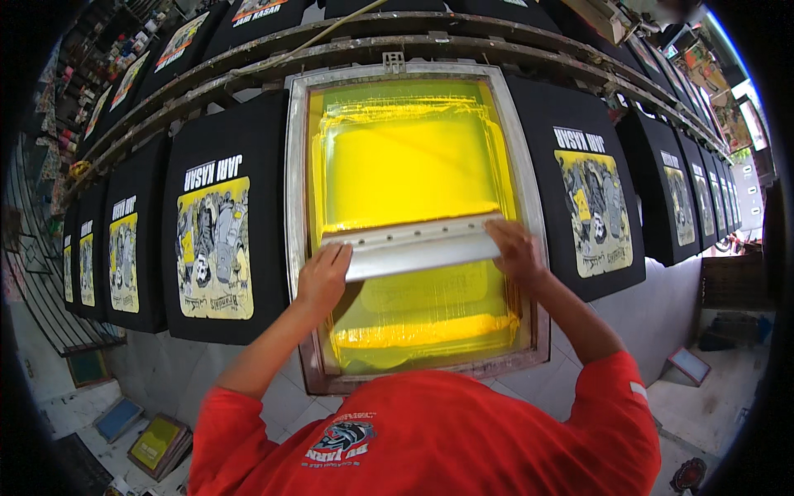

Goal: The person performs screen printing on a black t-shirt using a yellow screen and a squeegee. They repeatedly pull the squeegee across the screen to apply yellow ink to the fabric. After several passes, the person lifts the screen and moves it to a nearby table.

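Note:
A metal squeegee (413,253) lies across a screen-printing frame (295,165) in the middle of the view, tilted a little higher at its right end. Bright yellow ink (409,161) covers the upper part of the mesh, with a thick streak of it (426,333) along the lower part. My left hand (322,281) has its fingers closed on the squeegee's left end. My right hand (514,252) grips its right end. Both forearms reach up from the lower edge in red sleeves. Whatever lies under the screen is mostly hidden, apart from faint shapes through the mesh.
Black shirts (198,145) with yellow printed pictures lie on boards in rows left (120,252) and right (583,256). Metal rails (248,66) run behind the screen, with more shirts (178,45) beyond. Stacked screens (157,446) stand on the floor (294,417) at lower left, another (688,364) at right.

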Available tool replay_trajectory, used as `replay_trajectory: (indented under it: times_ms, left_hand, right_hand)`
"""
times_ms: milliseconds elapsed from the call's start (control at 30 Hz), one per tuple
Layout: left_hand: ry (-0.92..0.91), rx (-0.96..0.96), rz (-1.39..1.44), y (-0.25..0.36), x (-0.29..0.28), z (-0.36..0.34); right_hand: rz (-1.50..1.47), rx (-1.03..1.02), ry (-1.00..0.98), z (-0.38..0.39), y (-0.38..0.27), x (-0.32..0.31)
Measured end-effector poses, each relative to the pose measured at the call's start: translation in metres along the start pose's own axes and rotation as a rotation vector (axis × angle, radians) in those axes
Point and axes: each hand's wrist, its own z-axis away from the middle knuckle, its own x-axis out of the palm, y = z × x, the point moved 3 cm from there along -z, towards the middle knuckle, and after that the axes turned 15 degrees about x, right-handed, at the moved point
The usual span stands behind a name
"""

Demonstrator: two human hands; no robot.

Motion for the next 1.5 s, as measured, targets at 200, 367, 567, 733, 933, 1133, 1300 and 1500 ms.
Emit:
replay_trajectory:
  times_ms: [200, 367, 567, 733, 933, 1133, 1300, 1500]
  left_hand:
    - [0.058, -0.029, -0.021, -0.115, 0.03, -0.088]
    - [-0.208, -0.068, 0.076, -0.159, -0.019, -0.159]
    - [-0.136, -0.225, 0.192, -0.043, -0.077, -0.067]
    - [-0.144, -0.141, 0.266, 0.092, -0.083, 0.062]
    - [-0.177, -0.101, 0.283, 0.158, -0.072, 0.12]
    - [-0.053, -0.008, 0.092, 0.142, -0.043, 0.12]
    - [-0.034, 0.0, 0.064, 0.086, -0.028, 0.069]
    - [-0.012, 0.014, 0.048, -0.007, -0.005, -0.008]
  right_hand:
    - [0.049, -0.017, 0.028, -0.148, 0.037, 0.018]
    - [0.141, 0.082, -0.248, -0.228, 0.025, -0.032]
    - [0.142, 0.062, -0.253, -0.098, -0.025, -0.079]
    - [0.038, 0.135, -0.22, 0.111, -0.052, -0.091]
    - [-0.006, 0.203, -0.193, 0.209, -0.071, -0.064]
    - [0.019, 0.146, -0.012, 0.196, -0.064, -0.037]
    - [0.067, 0.122, -0.096, 0.125, -0.042, -0.028]
    - [0.073, 0.041, -0.026, 0.005, -0.007, -0.004]
